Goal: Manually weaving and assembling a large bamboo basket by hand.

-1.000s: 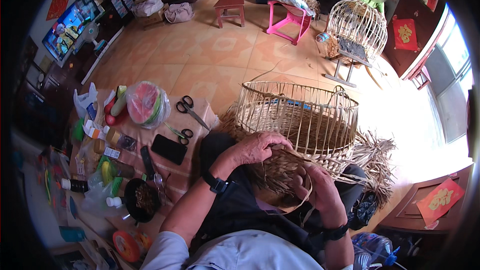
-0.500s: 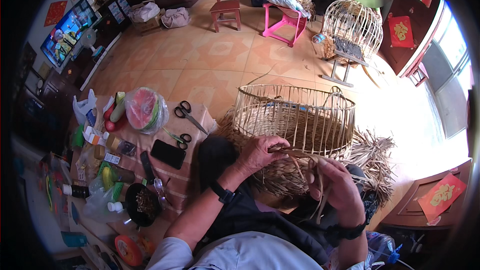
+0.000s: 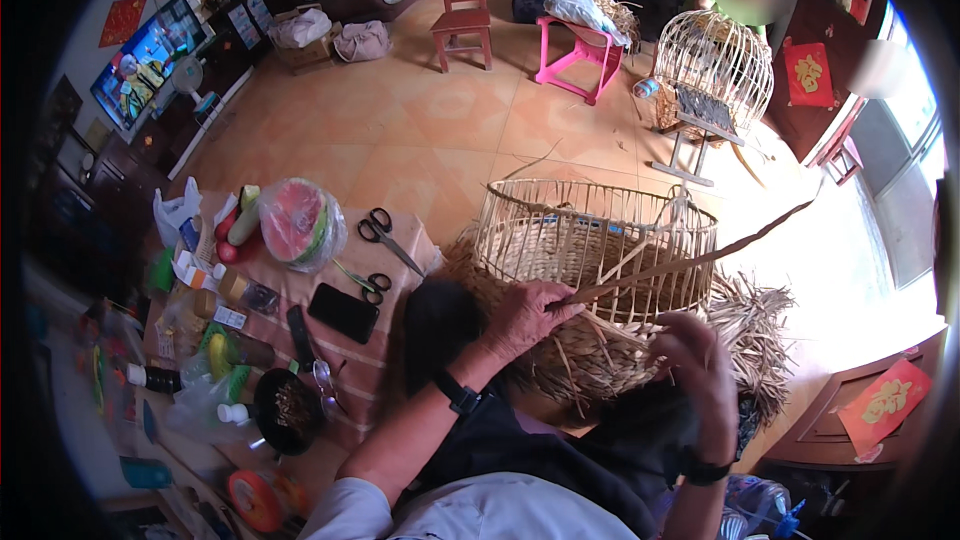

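A half-woven basket (image 3: 590, 365) rests at my knees, its lower wall woven of plaited straw and its upper part bare upright stakes inside a thin hoop. Against its near side my left hand (image 3: 525, 322) is closed, pinching a long brown straw strip (image 3: 700, 259) that slants up to the right across the stakes. My right hand (image 3: 692, 365) is raised just right of the basket wall, apart from that strip. Motion smears its fingers, so what they hold, if anything, does not show.
Loose straw (image 3: 765, 345) lies right of the basket. At my left a cloth-covered table (image 3: 408, 232) bears scissors (image 3: 390, 238), a phone (image 3: 343, 313), wrapped watermelon (image 3: 300, 225) and bottles. Farther off are a red chair (image 3: 462, 20), a pink stool (image 3: 577, 60) and a person beside another basket frame (image 3: 715, 70).
My right hand has come away from the straw near the left hand and blurs. The long strip now stretches out to the upper right. The view has shifted slightly.
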Tool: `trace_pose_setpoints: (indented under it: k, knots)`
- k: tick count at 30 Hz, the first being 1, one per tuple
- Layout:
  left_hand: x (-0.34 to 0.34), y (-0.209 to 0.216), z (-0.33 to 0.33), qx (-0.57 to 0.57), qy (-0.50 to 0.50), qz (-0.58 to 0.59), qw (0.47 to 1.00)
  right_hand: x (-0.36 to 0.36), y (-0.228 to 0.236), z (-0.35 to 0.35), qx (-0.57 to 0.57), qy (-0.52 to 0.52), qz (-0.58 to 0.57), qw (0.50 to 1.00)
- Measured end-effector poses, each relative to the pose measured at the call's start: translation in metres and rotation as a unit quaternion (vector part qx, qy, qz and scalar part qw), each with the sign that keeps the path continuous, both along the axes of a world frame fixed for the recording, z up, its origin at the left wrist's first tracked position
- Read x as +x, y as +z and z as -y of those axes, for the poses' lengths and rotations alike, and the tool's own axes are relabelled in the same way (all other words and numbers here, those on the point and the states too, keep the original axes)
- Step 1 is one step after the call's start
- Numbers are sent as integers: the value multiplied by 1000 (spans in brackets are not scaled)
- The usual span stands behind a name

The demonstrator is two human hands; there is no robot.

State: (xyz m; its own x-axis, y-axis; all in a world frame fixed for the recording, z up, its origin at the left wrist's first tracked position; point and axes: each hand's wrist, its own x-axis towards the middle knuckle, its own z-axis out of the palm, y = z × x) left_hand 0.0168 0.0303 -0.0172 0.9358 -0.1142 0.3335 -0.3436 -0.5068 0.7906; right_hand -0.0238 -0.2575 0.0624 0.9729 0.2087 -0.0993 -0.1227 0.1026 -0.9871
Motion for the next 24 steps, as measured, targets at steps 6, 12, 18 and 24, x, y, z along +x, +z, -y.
trace_pose_setpoints:
  k: [6,12,18,24]
  knots:
    - [-5,-15,5,18,4,-3,1000,33,-17,-100,-298,-13,153,942]
    - [-7,-14,14,39,11,102,994,57,-62,-108,-84,-139,86,983]
    - [-16,-22,16,110,-26,89,990,71,-79,-80,-11,-104,-69,992]
    - [-24,-23,39,271,46,141,951,88,-41,-84,-119,-22,62,991]
